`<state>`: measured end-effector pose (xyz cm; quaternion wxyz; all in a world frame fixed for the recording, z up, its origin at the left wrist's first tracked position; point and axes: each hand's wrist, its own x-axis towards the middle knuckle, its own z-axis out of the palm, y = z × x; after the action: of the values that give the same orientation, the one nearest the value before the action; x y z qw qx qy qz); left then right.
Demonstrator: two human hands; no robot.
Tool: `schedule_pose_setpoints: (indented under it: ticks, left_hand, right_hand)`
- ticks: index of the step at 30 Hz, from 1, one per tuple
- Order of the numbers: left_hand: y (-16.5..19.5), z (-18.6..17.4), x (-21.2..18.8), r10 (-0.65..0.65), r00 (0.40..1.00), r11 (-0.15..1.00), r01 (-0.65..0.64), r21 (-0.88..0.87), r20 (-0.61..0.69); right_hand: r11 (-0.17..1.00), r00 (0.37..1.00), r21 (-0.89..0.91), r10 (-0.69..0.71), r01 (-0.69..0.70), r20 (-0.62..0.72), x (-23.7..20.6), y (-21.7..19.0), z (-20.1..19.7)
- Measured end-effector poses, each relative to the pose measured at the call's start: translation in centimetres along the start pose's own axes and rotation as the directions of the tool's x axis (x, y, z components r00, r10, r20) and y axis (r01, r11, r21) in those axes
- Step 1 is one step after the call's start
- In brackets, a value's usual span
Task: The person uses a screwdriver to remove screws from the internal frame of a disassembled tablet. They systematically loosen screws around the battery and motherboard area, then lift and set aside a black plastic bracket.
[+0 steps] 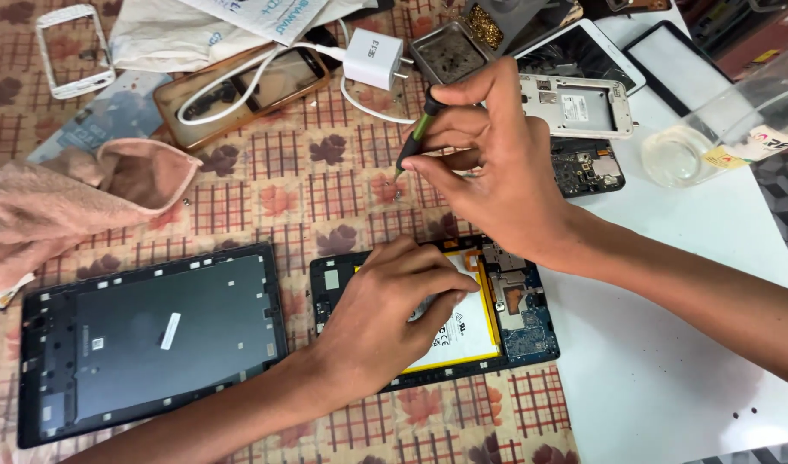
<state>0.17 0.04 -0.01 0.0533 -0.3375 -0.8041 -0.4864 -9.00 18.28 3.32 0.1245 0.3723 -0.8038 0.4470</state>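
Bare cloth [316, 193] between pink towel [76, 202] and screwdriver [413, 142].

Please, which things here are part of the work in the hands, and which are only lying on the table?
In use: screwdriver in right hand; opened tablet under left hand; tablet back cover.

Lying about: pink cloth, white charger, white phone frame, metal tray, small circuit board.

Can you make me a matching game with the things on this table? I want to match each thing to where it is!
Things:
1. screwdriver
2. pink cloth
3. opened tablet
4. white charger plug

Places:
A. far left edge
B. under the left hand
C. in the right hand
D. top middle

Pairs: 1-C, 2-A, 3-B, 4-D
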Motion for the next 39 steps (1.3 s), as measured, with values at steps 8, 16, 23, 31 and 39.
schedule_pose_setpoints:
  ticks: [8, 16, 23, 31, 39]
  left_hand:
    - [-0.2, 0.0, -0.1, -0.017, 1.000, 1.000, 0.017, -0.006, 0.013]
    - [-0.2, 0.0, 0.0, -0.024, 0.999, 1.000, 0.024, -0.008, 0.039]
    - [-0.3, 0.0, -0.1, -0.027, 0.998, 1.000, 0.027, 0.001, 0.052]
    - [-0.8, 0.4, -0.4, -0.040, 0.999, 0.999, 0.041, -0.036, 0.008]
    - [-1.2, 1.0, -0.6, -0.078, 0.997, 0.995, 0.077, -0.057, -0.020]
  right_hand:
    - [0.993, 0.998, -0.102, -0.056, 0.055, -0.001, 0.2, 0.1, 0.9]
    - [0.999, 0.999, -0.003, -0.046, 0.046, -0.006, -0.7, 0.3, 0.2]
    - [0.995, 0.996, 0.032, -0.091, 0.091, -0.022, -0.3, -1.4, -0.5]
    - [0.993, 0.993, 0.044, 0.113, -0.111, -0.040, -3.7, -5.2, -4.7]
    - [0.902, 0.900, -0.010, 0.430, -0.432, -0.069, -7.5, -7.0, -7.0]
